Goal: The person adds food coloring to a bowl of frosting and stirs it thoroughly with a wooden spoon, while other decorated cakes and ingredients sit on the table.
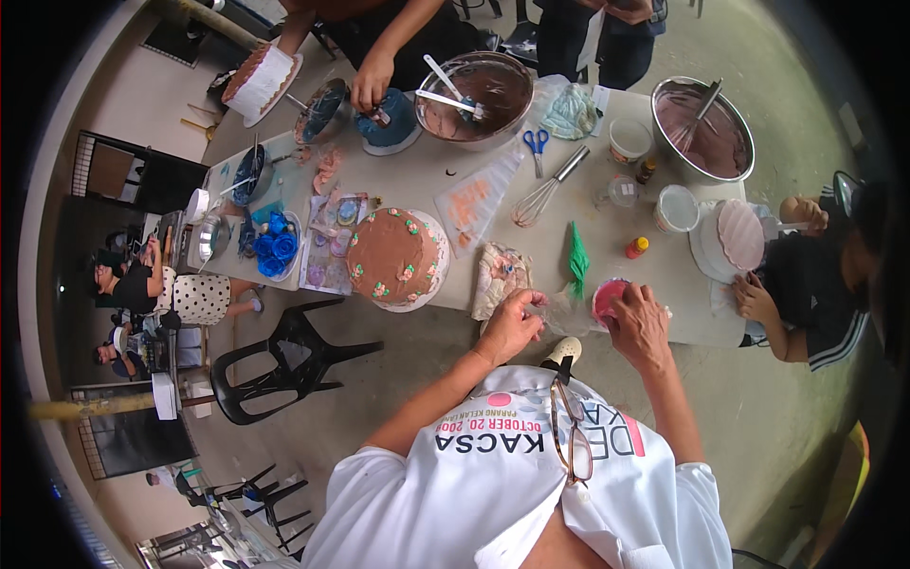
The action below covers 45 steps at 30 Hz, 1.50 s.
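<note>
1. Your long grey work table [569,204] carries nearly everything, and its near edge runs just in front of your hands. The stretch from the cake to the small bowl sits right at that edge, so anything you slide toward yourself has little margin.
2. The two large steel mixing bowls, one of brown cream [479,95] and one of pinkish-brown cream [706,128], stand at the far side, well apart from you and nearer the other people.
3. The round chocolate-brown cake with small pink and green flowers around its rim [391,256] looks largely decorated, judging by the ring of flowers; it stands on its board to your left, near the edge.
4. The black plastic chair [284,365] stands on the floor to your left, below the cake; the floor to your right looks open.
5. The crumpled cloth with icing stains [500,277] lies just beyond your left hand.
6. Your left hand [510,327] is closed in a pinch on a clear plastic piping bag [559,313], which looks unfilled as far as you can judge.
7. Your right hand [640,324] rests curled against the small bowl of pink icing [608,299], gripping its rim as far as shows.
8. The green piping bag [576,258] lies just beyond the bowl, leaving a narrow free strip.
</note>
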Motion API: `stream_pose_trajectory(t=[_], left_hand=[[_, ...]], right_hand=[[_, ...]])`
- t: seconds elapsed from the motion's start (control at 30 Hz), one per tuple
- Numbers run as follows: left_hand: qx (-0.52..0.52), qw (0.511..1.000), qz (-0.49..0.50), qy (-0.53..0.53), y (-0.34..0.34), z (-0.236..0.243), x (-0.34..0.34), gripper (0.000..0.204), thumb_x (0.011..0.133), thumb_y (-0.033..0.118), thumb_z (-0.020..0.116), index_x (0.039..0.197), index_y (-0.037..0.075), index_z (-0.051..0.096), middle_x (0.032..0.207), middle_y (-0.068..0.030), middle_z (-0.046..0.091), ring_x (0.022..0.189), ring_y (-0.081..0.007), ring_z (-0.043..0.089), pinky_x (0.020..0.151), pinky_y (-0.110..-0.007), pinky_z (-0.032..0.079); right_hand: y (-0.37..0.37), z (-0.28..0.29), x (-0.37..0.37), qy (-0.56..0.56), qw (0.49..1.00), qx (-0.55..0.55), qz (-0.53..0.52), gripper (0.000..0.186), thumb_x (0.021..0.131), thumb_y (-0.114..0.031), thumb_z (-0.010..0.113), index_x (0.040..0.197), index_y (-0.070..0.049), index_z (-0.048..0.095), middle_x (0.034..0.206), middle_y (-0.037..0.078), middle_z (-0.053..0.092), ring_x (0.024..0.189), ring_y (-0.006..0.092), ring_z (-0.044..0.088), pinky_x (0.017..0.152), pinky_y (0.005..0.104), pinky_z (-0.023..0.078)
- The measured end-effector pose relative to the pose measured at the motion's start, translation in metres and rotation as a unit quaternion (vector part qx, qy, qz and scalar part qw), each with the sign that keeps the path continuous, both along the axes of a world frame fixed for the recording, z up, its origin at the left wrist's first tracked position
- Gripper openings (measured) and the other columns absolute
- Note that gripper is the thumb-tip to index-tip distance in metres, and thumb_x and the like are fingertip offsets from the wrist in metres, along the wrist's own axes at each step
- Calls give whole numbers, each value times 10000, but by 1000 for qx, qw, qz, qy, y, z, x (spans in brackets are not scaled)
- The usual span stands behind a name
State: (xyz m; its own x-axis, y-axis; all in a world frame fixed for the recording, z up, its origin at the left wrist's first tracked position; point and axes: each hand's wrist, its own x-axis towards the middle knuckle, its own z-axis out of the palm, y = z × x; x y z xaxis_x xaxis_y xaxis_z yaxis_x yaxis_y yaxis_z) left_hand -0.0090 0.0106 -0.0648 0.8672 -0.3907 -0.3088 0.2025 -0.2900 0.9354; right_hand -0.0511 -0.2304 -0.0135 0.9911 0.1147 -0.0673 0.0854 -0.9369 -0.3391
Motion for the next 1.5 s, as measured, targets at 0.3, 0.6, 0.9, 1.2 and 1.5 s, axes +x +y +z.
stream_pose_trajectory(t=[0.3,0.6,0.9,1.2,1.5], left_hand=[[-63,991,116,10,72,29,34,309,849,-65,544,1153,-14,547,1102,-90,573,754,-123,629,598,-258,558],[-109,976,190,-18,208,67,87,299,870,-60,548,1160,12,540,1096,-76,590,767,-106,626,618,-245,545],[-90,976,194,-31,311,78,143,272,885,-26,559,1152,25,544,967,-33,589,724,-74,593,625,-217,523],[-103,986,126,-34,340,75,178,336,852,-101,564,1161,24,524,1089,-50,537,763,-89,584,616,-238,553],[-96,983,143,-67,352,61,188,338,835,-107,580,1150,10,540,1152,-64,515,787,-85,569,617,-231,541]], right_hand=[[3,0,4,-132,990,47,-26,261,741,-128,709,995,-104,652,986,93,588,947,303,547,836,428,409],[55,31,39,-185,974,-25,-126,292,770,-76,675,1060,-82,646,1062,109,588,993,318,546,877,436,412],[164,43,108,-169,976,5,-135,283,774,-67,681,1055,-77,657,1078,119,587,1013,324,550,860,433,432],[257,58,189,-162,983,28,-77,246,796,-99,690,1040,-110,661,1094,92,584,999,302,556,836,416,438],[276,39,243,-147,982,112,-41,183,823,-112,681,1005,-94,671,1006,106,629,854,313,633,723,406,509]])
